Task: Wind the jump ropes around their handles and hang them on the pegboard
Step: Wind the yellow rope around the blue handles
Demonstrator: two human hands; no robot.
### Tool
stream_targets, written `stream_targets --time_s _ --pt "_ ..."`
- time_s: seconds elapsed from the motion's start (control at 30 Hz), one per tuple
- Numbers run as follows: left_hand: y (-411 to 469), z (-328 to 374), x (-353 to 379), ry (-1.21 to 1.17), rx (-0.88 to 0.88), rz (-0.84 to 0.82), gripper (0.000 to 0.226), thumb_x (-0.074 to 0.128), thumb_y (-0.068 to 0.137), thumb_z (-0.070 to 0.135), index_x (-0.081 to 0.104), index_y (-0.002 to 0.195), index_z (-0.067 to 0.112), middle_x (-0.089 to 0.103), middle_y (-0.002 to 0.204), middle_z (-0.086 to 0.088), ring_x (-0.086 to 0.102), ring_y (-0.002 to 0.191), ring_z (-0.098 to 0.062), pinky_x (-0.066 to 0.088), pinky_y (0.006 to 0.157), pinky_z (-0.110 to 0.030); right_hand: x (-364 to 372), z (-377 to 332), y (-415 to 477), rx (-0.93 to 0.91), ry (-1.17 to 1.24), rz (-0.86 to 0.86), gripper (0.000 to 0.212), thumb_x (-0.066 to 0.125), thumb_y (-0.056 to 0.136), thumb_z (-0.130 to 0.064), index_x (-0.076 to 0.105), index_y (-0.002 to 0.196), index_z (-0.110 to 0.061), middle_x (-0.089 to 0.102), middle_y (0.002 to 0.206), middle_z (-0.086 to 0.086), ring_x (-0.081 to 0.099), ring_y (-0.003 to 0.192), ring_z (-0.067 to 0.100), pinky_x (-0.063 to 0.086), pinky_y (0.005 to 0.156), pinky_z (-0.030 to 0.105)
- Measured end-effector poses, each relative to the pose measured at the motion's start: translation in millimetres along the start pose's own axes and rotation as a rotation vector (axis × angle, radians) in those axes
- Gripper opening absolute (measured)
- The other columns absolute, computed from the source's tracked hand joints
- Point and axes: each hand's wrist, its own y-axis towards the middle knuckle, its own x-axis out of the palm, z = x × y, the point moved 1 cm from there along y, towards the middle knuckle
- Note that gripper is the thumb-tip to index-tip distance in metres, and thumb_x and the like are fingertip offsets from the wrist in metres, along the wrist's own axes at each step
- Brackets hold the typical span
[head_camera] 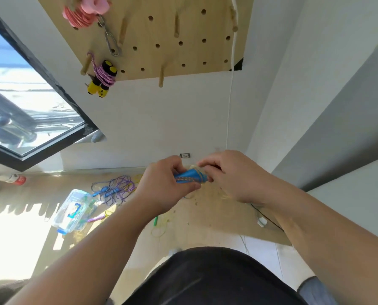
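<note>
My left hand (164, 183) grips blue jump-rope handles (189, 176) with patterned rope wound round them. My right hand (228, 175) pinches a pale yellowish rope (194, 167) at the handles' right end. More of that rope hangs blurred below the hands. On the wooden pegboard (161, 36) hang a pink wound rope (82, 13) at the top left and a yellow-and-black handled rope (103, 78) wrapped in purple cord lower left. Loose blue and purple ropes (115, 190) lie on the floor.
A clear plastic box (74, 210) lies on the floor beside a purple handle (96, 217) and a green-handled yellow rope (159, 225). Several bare pegs (161, 79) stick out of the board. A white cable (232, 89) runs down the wall. A window (18, 95) is at left.
</note>
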Motion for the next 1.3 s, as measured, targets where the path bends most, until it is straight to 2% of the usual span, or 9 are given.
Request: stream_targets --time_s 0.2,0.33,0.43,0.63,0.8,0.93,1.03,1.2,1.3 --pt "-3.9 16.9 7.9 -0.253 -0.162 0.140 0.041 0.093 0.065 0.032 0.053 0.070 0.023 0.075 0.077 0.000 0.060 0.057 -0.020 0.054 0.059 -0.044 3.8 19.1 -28.8 -0.065 0.133 0.261 0.013 0.063 0.096 -0.024 0.063 0.084 -0.029 0.060 0.067 -0.014 0.052 0.060 0.007 0.047 0.059 0.031" --pt "-4.2 29.0 12.2 -0.503 -0.292 0.164 0.037 0.092 0.069 0.022 0.056 0.073 0.016 0.071 0.072 -0.006 0.048 0.046 -0.011 0.038 0.048 -0.028 8.4 25.2 -37.1 -0.271 -0.159 0.436 0.014 0.063 0.092 -0.015 0.060 0.083 -0.024 0.042 0.072 -0.016 0.042 0.065 0.008 0.042 0.056 0.033" --pt "-5.9 34.4 14.3 -0.781 -0.370 0.092 0.032 0.085 0.078 0.015 0.053 0.075 0.014 0.059 0.065 -0.007 0.033 0.043 -0.014 0.025 0.044 -0.024 7.6 33.5 -37.5 -0.367 -0.146 0.504 0.008 0.061 0.097 -0.019 0.068 0.092 -0.021 0.048 0.080 -0.019 0.046 0.071 0.004 0.046 0.059 0.029" --pt "-8.2 47.1 11.1 -1.225 -0.416 -0.030 0.033 0.076 0.077 0.028 0.045 0.077 0.017 0.051 0.067 -0.007 0.024 0.042 -0.007 0.021 0.036 -0.017 5.1 38.5 -41.4 -0.154 0.344 0.386 0.010 0.060 0.099 -0.024 0.066 0.093 -0.029 0.066 0.074 -0.012 0.062 0.070 0.009 0.047 0.062 0.021" --pt "-15.6 52.9 11.1 -1.263 -0.342 -0.245 0.040 0.079 0.081 0.033 0.051 0.107 0.017 0.052 0.068 -0.004 0.024 0.042 -0.005 0.022 0.038 -0.015 6.3 50.0 -32.5 -0.068 0.449 0.209 0.026 0.057 0.101 -0.033 0.062 0.075 -0.032 0.057 0.060 -0.009 0.048 0.056 0.002 0.042 0.057 0.024" --pt "-18.9 50.9 12.3 -1.051 -0.248 -0.446 0.032 0.080 0.071 0.030 0.053 0.080 0.015 0.054 0.069 -0.011 0.026 0.041 -0.007 0.017 0.044 -0.021 2.8 64.5 -22.3 -0.052 0.360 0.005 0.030 0.052 0.104 -0.031 0.065 0.080 -0.019 0.044 0.053 -0.015 0.038 0.051 0.004 0.033 0.056 0.026" --pt "-21.2 49.0 13.8 -0.770 -0.203 -0.520 0.032 0.086 0.067 0.023 0.059 0.079 0.010 0.059 0.071 -0.020 0.030 0.046 -0.014 0.018 0.047 -0.026 -13.9 68.5 -12.7 -0.051 0.260 -0.199 0.027 0.054 0.101 -0.022 0.060 0.078 -0.010 0.049 0.060 -0.010 0.042 0.056 0.008 0.035 0.057 0.028" --pt "-24.5 47.5 22.5 -0.249 -0.145 -0.381 0.035 0.096 0.065 0.019 0.066 0.081 0.014 0.077 0.087 -0.010 0.071 0.068 -0.022 0.057 0.058 -0.028 -30.1 57.3 -3.7 -0.113 -0.096 -0.338 0.023 0.051 0.104 -0.032 0.063 0.085 -0.024 0.052 0.068 -0.009 0.043 0.060 0.006 0.034 0.059 0.024" --pt "-21.2 39.3 29.4 0.090 -0.102 -0.252 0.036 0.095 0.063 0.037 0.065 0.079 0.024 0.074 0.085 0.004 0.071 0.072 -0.016 0.060 0.060 -0.029 -25.6 44.7 -4.1 -0.140 -0.213 -0.268 0.021 0.053 0.101 -0.031 0.063 0.089 -0.018 0.058 0.074 -0.006 0.050 0.066 0.010 0.042 0.063 0.032"
